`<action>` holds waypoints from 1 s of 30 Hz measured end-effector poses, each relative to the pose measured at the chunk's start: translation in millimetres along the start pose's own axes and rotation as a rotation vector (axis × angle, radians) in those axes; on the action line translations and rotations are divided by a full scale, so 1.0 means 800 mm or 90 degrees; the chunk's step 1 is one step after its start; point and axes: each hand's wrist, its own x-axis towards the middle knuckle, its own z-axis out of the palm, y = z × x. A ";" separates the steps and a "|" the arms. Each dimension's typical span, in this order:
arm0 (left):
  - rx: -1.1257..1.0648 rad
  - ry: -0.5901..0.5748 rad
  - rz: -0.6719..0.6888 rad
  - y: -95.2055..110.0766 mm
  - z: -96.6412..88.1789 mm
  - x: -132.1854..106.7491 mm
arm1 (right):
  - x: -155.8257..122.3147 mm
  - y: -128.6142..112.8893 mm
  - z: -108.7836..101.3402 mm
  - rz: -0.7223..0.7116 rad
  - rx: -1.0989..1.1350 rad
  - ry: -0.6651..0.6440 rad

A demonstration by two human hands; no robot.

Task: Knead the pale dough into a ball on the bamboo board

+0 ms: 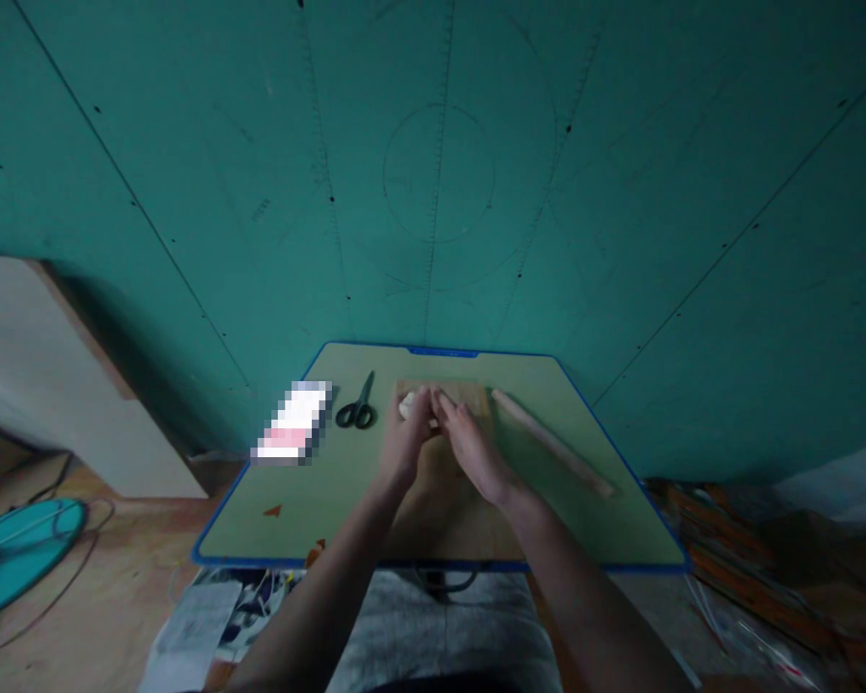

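Observation:
My left hand [408, 443] is curled around a white, dough-like lump [406, 405], which shows beside its fingers. From the right, my right hand [471, 445] meets it, fingers held together and bent down over the same spot. The fingertips of both hands nearly touch, and they hide most of the lump. Underneath lies a wooden board [440, 520]. A long, pale wooden stick like a thin rolling pin [554, 445] rests at an angle to the right of the board. Left of it are scissors [359, 409] with black handles.
The small table [289, 525] has a blue rim and stands against a green wall [440, 173]. A blurred-out phone-like rectangle [293, 422] lies at its left edge. Orange scraps [272, 511] are near the front left. White panels [64, 375] lean at left; clutter [757, 558] fills the right floor.

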 end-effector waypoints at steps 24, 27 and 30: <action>-0.180 -0.231 -0.308 0.037 -0.002 -0.013 | -0.040 -0.026 -0.005 -0.303 -0.390 0.117; -0.179 -0.203 -0.298 0.037 0.007 -0.023 | -0.038 -0.030 0.004 -0.382 -0.531 0.013; -0.190 -0.239 -0.314 0.038 0.009 -0.032 | -0.036 -0.031 0.010 -0.390 -0.622 -0.017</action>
